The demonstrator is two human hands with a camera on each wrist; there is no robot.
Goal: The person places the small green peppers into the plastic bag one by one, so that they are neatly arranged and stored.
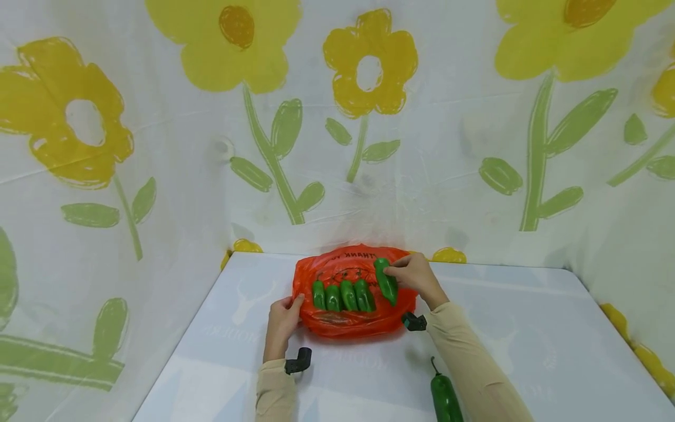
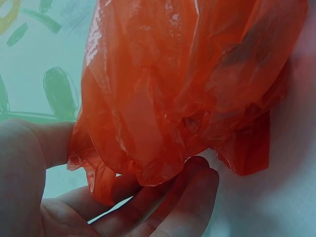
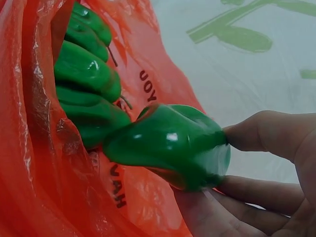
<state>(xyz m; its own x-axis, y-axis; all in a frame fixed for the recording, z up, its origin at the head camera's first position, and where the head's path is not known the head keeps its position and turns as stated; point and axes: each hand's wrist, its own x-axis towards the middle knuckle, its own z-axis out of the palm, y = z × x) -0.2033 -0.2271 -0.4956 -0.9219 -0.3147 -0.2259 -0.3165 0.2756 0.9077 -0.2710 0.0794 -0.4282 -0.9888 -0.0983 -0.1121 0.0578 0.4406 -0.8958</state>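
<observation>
A red plastic bag (image 1: 343,330) with dark printed lettering lies at the back middle of the table, its mouth open. Several green peppers (image 1: 348,295) rest side by side in its opening, stems toward the back. My left hand (image 1: 282,319) grips the bag's left edge, thumb and fingers around the crinkled film (image 2: 143,118) in the left wrist view. Over the bag's right part, my right hand (image 1: 420,278) pinches one green pepper (image 1: 387,282) between thumb and fingers. In the right wrist view this pepper (image 3: 173,145) overlaps the nearest one in the row.
Another green pepper (image 1: 446,400) with a long stem lies near the table's front, beside the right sleeve (image 1: 474,363). The pale table (image 1: 532,328) is bordered by a white flower-print sheet (image 1: 432,176) at the back and sides.
</observation>
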